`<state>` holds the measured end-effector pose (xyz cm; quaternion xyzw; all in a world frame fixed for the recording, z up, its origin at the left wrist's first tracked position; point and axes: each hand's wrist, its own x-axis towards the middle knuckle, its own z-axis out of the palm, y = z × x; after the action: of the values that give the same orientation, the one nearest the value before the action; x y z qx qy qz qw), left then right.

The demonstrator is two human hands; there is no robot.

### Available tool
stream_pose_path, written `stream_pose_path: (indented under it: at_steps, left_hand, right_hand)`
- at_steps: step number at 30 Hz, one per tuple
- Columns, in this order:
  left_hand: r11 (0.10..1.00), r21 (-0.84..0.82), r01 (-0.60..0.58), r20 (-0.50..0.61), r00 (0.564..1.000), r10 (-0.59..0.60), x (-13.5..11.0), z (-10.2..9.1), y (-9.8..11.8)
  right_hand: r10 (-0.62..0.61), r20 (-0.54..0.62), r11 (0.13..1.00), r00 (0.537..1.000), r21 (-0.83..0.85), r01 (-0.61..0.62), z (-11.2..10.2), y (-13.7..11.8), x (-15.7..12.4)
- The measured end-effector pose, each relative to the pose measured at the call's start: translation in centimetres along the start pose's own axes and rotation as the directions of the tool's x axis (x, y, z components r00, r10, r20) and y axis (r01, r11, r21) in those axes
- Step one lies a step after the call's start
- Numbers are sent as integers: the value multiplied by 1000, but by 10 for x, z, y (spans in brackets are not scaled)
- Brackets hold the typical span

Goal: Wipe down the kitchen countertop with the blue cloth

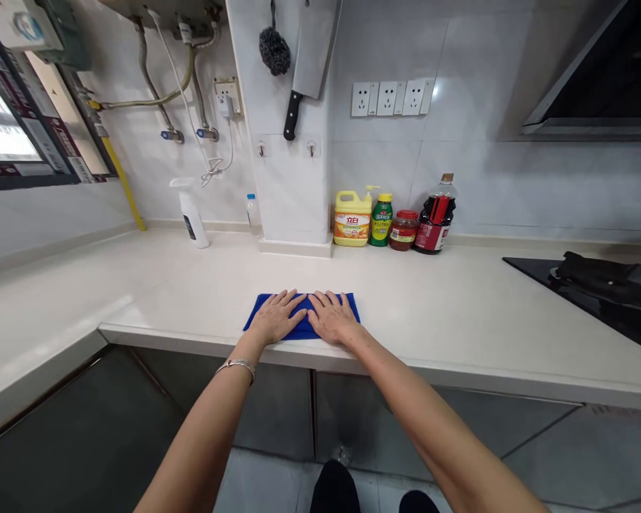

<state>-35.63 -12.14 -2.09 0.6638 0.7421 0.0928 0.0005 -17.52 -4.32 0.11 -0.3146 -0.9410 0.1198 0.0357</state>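
Note:
A blue cloth (302, 328) lies flat on the white countertop (427, 313), close to its front edge. My left hand (278, 317) rests palm down on the cloth's left half, fingers spread. On the right half lies my right hand (332, 317), also flat with its fingers apart. The two thumbs point toward each other and nearly meet over the middle of the cloth. A silver bracelet (238, 365) circles my left wrist. Parts of the cloth are hidden under both palms.
Along the wall stand a white spray bottle (193, 217), a small blue-capped bottle (253, 214), a yellow jug (352, 221), a green bottle (381, 222), a red-lidded jar (404, 231) and a dark sauce bottle (435, 217). A cleaver (307, 64) hangs above. A black stove (592, 292) is at right.

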Motion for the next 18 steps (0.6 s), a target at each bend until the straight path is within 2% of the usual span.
stream_pose_path:
  at_steps: [4,8,13,18]
  left_hand:
    - [1000,-15,-14,24,1000,14,-7,-3,6]
    - [996,-53,-72,65,995,75,-4,-8,0]
    - [987,-115,-113,57,991,120,7,-10,-21]
    - [991,-113,-77,46,995,83,15,-12,-48]
  right_hand:
    - [19,20,1000,1000,-9,-19,1,-5,-12]
    - [57,20,998,998,-38,-57,2,-12,-16]
    - [78,20,994,997,-80,-76,3,-26,-6]
    - [56,30,994,998,-97,-53,7,-37,23]
